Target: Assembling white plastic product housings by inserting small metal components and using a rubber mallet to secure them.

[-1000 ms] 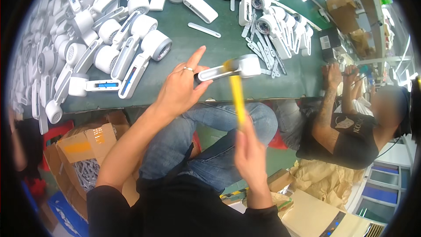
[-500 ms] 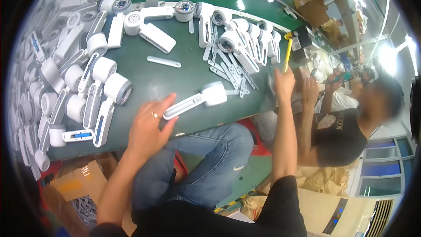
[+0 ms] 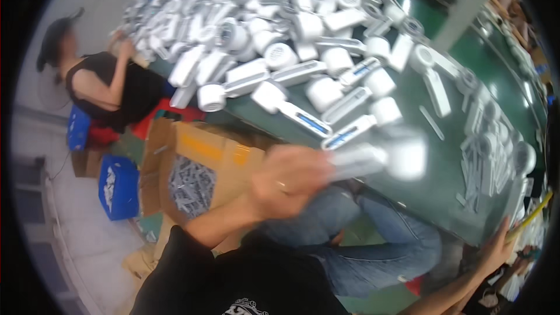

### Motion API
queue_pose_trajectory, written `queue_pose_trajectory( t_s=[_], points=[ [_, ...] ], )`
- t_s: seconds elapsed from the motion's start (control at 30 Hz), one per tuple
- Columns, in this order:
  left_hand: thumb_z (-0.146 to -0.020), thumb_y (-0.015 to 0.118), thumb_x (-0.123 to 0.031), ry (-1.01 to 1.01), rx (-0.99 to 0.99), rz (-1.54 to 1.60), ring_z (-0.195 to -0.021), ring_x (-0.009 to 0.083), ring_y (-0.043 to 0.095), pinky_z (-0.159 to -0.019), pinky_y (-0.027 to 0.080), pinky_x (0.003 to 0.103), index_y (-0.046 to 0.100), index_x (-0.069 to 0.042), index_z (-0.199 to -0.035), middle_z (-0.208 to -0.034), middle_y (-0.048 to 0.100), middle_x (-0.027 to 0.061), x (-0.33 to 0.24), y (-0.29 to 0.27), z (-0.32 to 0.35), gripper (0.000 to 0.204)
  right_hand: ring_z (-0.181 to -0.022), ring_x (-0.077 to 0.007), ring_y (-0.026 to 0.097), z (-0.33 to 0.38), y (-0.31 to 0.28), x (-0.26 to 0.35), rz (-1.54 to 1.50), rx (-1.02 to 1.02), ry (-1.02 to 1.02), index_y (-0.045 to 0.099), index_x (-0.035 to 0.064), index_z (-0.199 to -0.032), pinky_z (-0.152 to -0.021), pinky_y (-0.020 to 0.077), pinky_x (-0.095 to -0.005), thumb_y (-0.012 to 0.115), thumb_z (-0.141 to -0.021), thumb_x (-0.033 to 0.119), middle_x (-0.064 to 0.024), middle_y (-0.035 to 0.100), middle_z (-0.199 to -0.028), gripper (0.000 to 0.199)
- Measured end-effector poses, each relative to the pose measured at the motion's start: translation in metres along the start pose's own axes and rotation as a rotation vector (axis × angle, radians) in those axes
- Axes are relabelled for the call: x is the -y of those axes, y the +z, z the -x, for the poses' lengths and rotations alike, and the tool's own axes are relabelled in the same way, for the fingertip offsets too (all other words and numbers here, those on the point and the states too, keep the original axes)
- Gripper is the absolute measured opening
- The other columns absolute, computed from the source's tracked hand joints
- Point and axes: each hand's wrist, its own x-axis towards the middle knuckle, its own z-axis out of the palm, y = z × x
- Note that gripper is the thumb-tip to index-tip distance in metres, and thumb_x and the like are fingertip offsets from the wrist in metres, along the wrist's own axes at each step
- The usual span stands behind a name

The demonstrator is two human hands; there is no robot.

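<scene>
My left hand (image 3: 291,181), blurred by motion, is closed around the handle end of a white handheld appliance (image 3: 359,160). The appliance has a long handle and a thick round head, which points right, over the table's near edge. At the far right my right hand (image 3: 497,245) grips a yellow stick-like tool (image 3: 532,217); the tool's far end is hard to make out. Close beyond my left hand lie similar white appliances (image 3: 306,118), some with a blue part showing in the handle slot.
A large heap of white appliances (image 3: 233,35) covers the left of the green table (image 3: 420,198). More units and thin strips (image 3: 475,169) lie at the right. Below the edge stand a carton (image 3: 233,166) of grey parts and a blue bin (image 3: 119,189). Another person (image 3: 111,81) sits at the left.
The view has swung left, bringing the heap, cartons and seated person into sight. My left hand has moved left with the white appliance. My right hand still holds the yellow tool.
</scene>
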Motion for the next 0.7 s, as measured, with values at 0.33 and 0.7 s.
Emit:
queue_pose_trajectory(
  t_s=[0.33,0.7],
  points=[
    [-0.099,0.075,-0.026,-0.847,-0.907,-0.661,-0.078,0.0063,0.059,-0.073,0.050,0.026,0.071,-0.009,-0.138,-0.092,0.075,0.0036,0.208,-0.275,0.126,0.042,-0.048,-0.0018,0.040,0.133,0.107,0.105,-0.584,0.830,0.337,0.061,-0.0038,-0.132,-0.044,0.0255,-0.0217,0.071,-0.100,0.011,0.0062,0.053,-0.069,0.037],
    [-0.086,0.079,-0.043,-0.894,-0.901,-0.864,-0.098,0.0299,0.077,-0.094,0.055,0.039,0.076,-0.010,-0.127,-0.107,0.080,0.0171,0.424,-0.366,0.056,0.052,-0.067,-0.0054,0.045,0.128,0.130,0.075,-0.612,0.773,0.388,0.058,-0.0110,-0.132,-0.058,0.0323,-0.0210,0.073,-0.097,0.012,-0.0024,0.061,-0.092,0.044]
  ],
)
